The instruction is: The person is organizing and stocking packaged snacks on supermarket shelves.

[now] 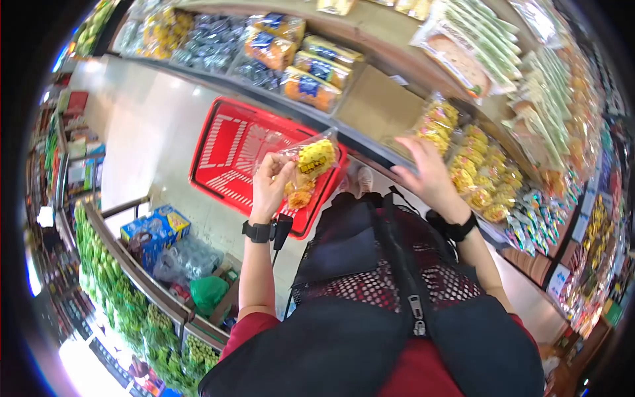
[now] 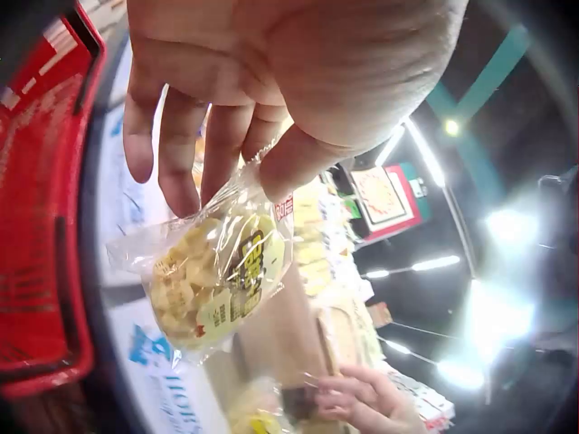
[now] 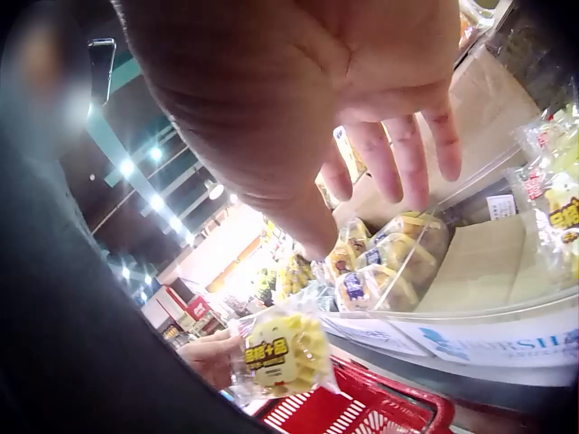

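Note:
My left hand (image 1: 270, 185) pinches the top of a clear plastic bag of yellow waffles (image 1: 316, 157) between thumb and fingertips. In the left wrist view the bag (image 2: 222, 280) hangs below the fingers, dark lettering on its yellow label. Under it in the head view is a red shopping basket (image 1: 215, 169), with another orange-yellow piece (image 1: 299, 198) showing over its near side. My right hand (image 1: 431, 177) holds nothing; its fingers are spread beside similar yellow bags (image 1: 440, 122) on the shelf. The right wrist view shows this hand (image 3: 380, 99) with fingers extended.
Bagged breads (image 1: 311, 86) with blue labels stand in clear bins along the shelf. A bare brown shelf section (image 1: 380, 102) lies beside them. Sandwich packs (image 1: 456, 59) sit farther right. Behind the basket at left is a rack of green vegetables (image 1: 119, 278) with a blue box (image 1: 155, 231).

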Motion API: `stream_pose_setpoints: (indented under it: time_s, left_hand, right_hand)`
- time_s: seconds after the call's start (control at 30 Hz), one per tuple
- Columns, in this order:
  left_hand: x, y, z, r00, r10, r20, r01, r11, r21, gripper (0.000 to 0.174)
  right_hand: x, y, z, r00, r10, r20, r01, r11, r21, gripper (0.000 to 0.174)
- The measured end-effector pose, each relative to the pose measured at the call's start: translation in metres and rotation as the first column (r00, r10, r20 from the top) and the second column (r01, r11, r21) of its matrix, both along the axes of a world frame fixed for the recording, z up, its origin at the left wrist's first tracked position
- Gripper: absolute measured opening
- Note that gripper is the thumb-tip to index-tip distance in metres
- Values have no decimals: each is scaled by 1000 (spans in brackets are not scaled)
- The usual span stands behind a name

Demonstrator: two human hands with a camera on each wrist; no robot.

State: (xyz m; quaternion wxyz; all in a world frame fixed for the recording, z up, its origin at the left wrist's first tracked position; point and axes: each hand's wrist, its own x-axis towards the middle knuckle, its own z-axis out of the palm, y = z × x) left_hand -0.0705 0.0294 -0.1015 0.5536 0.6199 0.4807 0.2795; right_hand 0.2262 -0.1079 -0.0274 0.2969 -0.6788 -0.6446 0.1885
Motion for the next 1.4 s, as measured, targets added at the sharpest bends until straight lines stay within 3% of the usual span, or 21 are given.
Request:
stream_pose_setpoints:
  time_s: [0.07,0.1,0.17,0.23,0.27,0.4,0.53,0.6,0.67,0.77,0.87,1.0,1.13,1.2,1.27,1.4]
  left_hand:
    - [41,-8,29,960,-199,199,225,967,-119,6]
    - [59,-10,28,921,-282,268,314,946,-85,8]
    - [96,-16,28,858,-380,346,452,879,-155,9]
    - [131,-21,25,825,-509,244,531,846,-33,10]
    - [147,-23,26,811,-517,274,560,821,-109,11]
    - [205,-30,14,770,-571,286,600,800,-19,14]
    - [236,-30,-5,785,-610,109,611,791,33,16]
    - [242,-31,-23,786,-617,37,615,787,50,17]
    - [244,-31,-37,801,-588,-108,598,794,113,17]
    - [244,-32,-48,847,-528,-71,530,825,196,20]
    - [244,-36,-28,880,-474,22,468,875,123,19]
    - [245,-35,-31,892,-452,6,446,882,153,18]
    - [236,-37,-43,839,-515,-178,543,814,205,15]
    - [231,-38,-44,793,-548,-267,600,779,182,15]
    - [228,-38,-49,698,-597,-395,694,699,171,15]
    - [224,-37,-50,669,-557,-491,721,645,251,15]
  right_hand:
    - [-5,0,9,990,-23,-141,21,1000,-15,58]
    - [-5,-2,13,975,-48,-215,40,998,-42,62]
    - [2,-11,17,970,-135,-203,132,991,-28,59]
    - [19,-27,5,885,-259,-388,183,958,-222,50]
    - [27,-37,-2,924,-260,-281,218,961,-170,36]
    - [51,-64,-12,841,-463,-280,427,885,-183,24]
    - [66,-72,-28,838,-523,-157,511,852,-114,19]
    - [70,-70,-40,859,-512,5,512,859,13,14]
    - [71,-66,-45,857,-515,16,514,856,47,12]
    - [72,-61,-49,856,-516,29,509,852,123,9]
    - [75,-54,-43,861,-506,42,490,850,194,8]
    - [78,-51,-44,873,-477,99,444,863,241,9]
    - [82,-60,-58,874,-417,250,363,902,234,12]
    - [80,-67,-64,870,-358,338,339,933,118,15]
    - [77,-69,-70,868,-354,348,341,935,99,16]
    - [77,-65,-73,845,-376,381,362,926,110,20]
